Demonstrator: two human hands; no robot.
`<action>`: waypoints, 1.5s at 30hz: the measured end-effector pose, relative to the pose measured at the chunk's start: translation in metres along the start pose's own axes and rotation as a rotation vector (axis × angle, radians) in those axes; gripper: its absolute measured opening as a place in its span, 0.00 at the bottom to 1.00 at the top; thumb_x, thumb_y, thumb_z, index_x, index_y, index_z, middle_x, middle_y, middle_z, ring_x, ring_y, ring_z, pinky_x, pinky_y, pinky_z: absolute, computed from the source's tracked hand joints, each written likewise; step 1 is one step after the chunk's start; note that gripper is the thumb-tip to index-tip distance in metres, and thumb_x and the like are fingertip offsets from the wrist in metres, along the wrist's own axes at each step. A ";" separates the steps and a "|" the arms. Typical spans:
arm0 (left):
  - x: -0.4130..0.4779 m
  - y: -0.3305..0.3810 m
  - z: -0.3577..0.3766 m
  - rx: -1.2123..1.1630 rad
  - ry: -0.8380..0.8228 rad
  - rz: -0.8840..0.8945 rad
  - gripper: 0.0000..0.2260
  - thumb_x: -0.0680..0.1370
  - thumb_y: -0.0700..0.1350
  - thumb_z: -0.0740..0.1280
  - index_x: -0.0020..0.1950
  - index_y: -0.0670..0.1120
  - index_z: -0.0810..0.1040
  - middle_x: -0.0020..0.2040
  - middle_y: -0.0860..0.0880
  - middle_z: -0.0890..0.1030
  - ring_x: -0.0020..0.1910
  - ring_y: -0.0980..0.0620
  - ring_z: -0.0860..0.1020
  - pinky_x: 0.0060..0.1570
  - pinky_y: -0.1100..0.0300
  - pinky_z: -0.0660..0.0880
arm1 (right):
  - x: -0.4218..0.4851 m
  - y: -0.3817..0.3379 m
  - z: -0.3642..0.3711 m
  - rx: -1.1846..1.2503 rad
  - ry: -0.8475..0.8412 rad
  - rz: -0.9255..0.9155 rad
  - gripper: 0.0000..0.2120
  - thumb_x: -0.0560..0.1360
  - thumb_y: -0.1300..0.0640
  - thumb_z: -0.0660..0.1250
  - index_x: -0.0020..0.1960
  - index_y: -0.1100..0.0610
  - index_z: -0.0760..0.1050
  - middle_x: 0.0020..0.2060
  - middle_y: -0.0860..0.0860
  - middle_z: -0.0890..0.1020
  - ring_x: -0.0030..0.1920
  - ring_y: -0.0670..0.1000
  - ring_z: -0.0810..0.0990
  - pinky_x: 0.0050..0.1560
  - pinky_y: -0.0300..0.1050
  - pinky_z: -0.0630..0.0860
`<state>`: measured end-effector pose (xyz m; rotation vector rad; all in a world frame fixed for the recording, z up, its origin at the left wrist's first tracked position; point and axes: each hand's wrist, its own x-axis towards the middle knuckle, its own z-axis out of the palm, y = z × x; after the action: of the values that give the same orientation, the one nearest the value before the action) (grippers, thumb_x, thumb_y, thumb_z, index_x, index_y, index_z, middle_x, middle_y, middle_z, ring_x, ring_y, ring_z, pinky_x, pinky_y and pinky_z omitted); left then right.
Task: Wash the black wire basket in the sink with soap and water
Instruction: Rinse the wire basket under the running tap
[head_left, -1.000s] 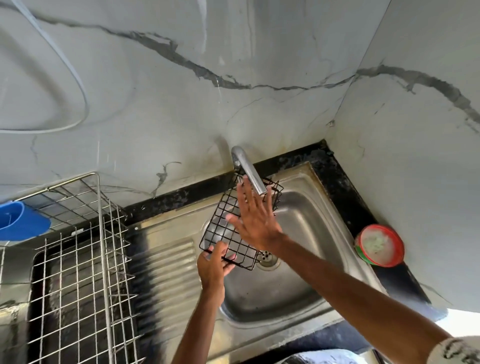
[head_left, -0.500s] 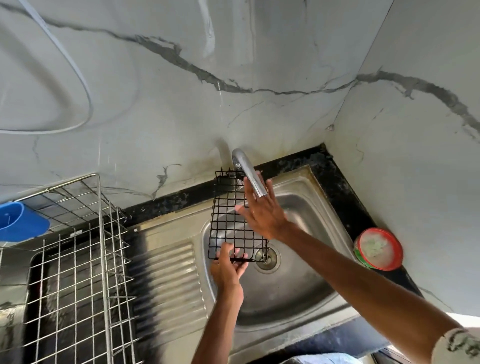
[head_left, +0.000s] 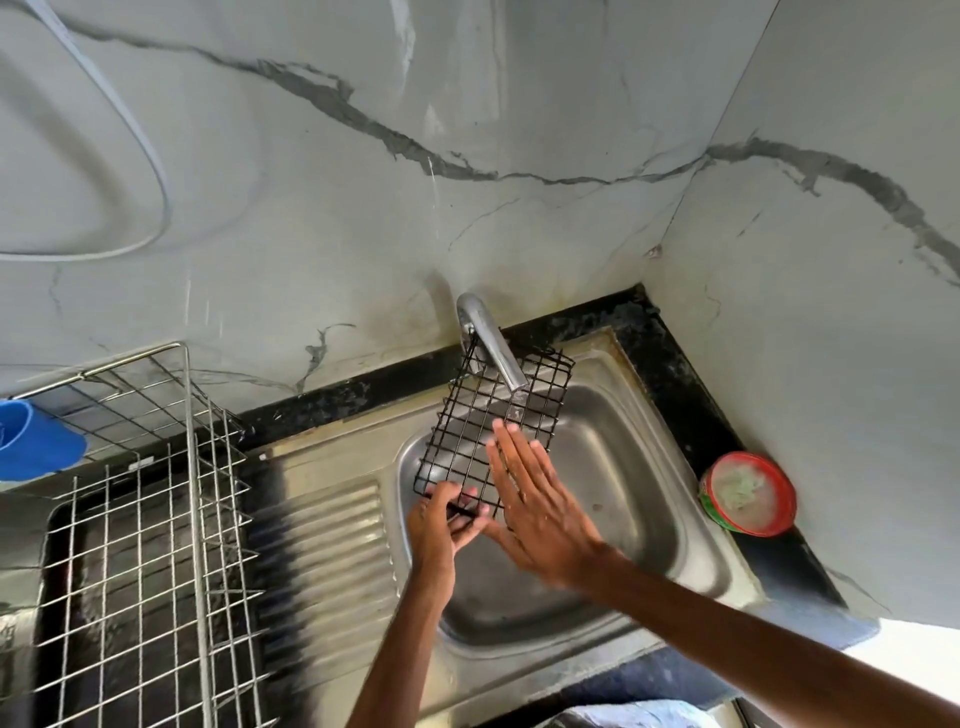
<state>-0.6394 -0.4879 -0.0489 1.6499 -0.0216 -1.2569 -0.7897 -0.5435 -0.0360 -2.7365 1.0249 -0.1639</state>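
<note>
The black wire basket (head_left: 470, 423) is held tilted over the steel sink (head_left: 639, 499), its far end under the chrome tap (head_left: 491, 345). My left hand (head_left: 439, 525) grips the basket's near edge, fingers curled round the wire. My right hand (head_left: 535, 499) lies flat against the grid's near right part, fingers straight and together. I cannot tell whether water runs from the tap.
A steel dish rack (head_left: 140, 530) stands on the left over the drainboard (head_left: 322, 551), with a blue cup (head_left: 34, 447) on it. A red-rimmed soap tub (head_left: 748, 491) sits on the black counter at the right corner. Marble walls close in behind and to the right.
The basket has tilted so its far end swings right, under the tap. My right hand slid down the grid toward its near edge. My left hand keeps its grip.
</note>
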 end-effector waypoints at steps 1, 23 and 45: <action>0.004 0.005 0.001 0.032 -0.020 0.018 0.08 0.81 0.44 0.67 0.47 0.41 0.81 0.45 0.40 0.86 0.41 0.45 0.86 0.39 0.55 0.83 | 0.010 0.006 -0.002 0.007 -0.004 0.008 0.40 0.83 0.36 0.47 0.81 0.65 0.43 0.81 0.63 0.42 0.81 0.59 0.41 0.80 0.60 0.51; 0.084 0.075 0.014 0.246 -0.109 0.231 0.20 0.75 0.44 0.76 0.62 0.36 0.77 0.53 0.38 0.85 0.40 0.49 0.87 0.37 0.58 0.82 | 0.037 -0.005 0.028 0.075 0.058 0.009 0.37 0.84 0.42 0.52 0.82 0.64 0.45 0.82 0.59 0.43 0.82 0.57 0.42 0.79 0.61 0.51; 0.065 0.083 -0.016 0.312 -0.105 0.100 0.30 0.68 0.51 0.79 0.65 0.39 0.77 0.53 0.40 0.87 0.42 0.39 0.88 0.39 0.51 0.84 | 0.044 0.078 0.000 0.073 0.067 0.246 0.38 0.83 0.38 0.47 0.82 0.63 0.44 0.82 0.58 0.42 0.82 0.57 0.42 0.80 0.62 0.48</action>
<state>-0.5550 -0.5526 -0.0370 1.8192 -0.3765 -1.3109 -0.8063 -0.6294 -0.0534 -2.5284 1.3350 -0.2487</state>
